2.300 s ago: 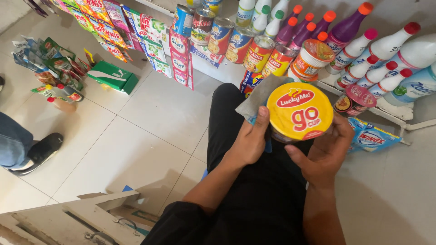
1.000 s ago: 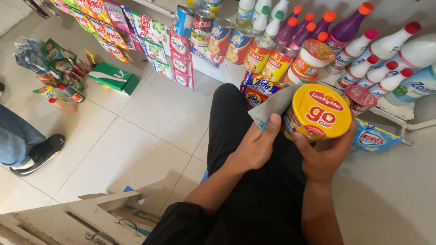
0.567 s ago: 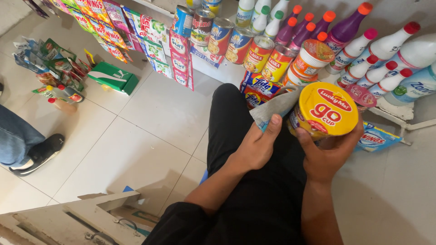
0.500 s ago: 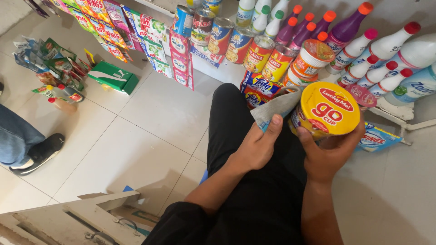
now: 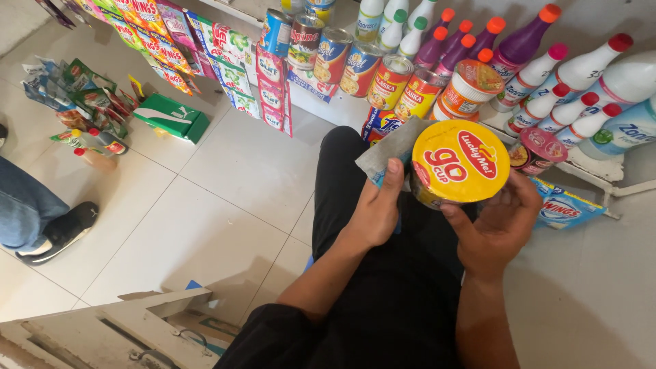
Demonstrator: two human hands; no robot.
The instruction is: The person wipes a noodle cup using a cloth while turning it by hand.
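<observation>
White tiled floor (image 5: pixel 205 198), stocked shop shelf (image 5: pixel 594 171)

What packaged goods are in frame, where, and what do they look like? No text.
Noodle cup: right hand grips it; round, yellow lid, red patches.
Grey cloth: left hand, beside the cup.
Tin cans: shelf row above; blue, red, yellow labels.
Bottles: upper right; white or purple, red and orange caps.
Green box: floor, left.
</observation>
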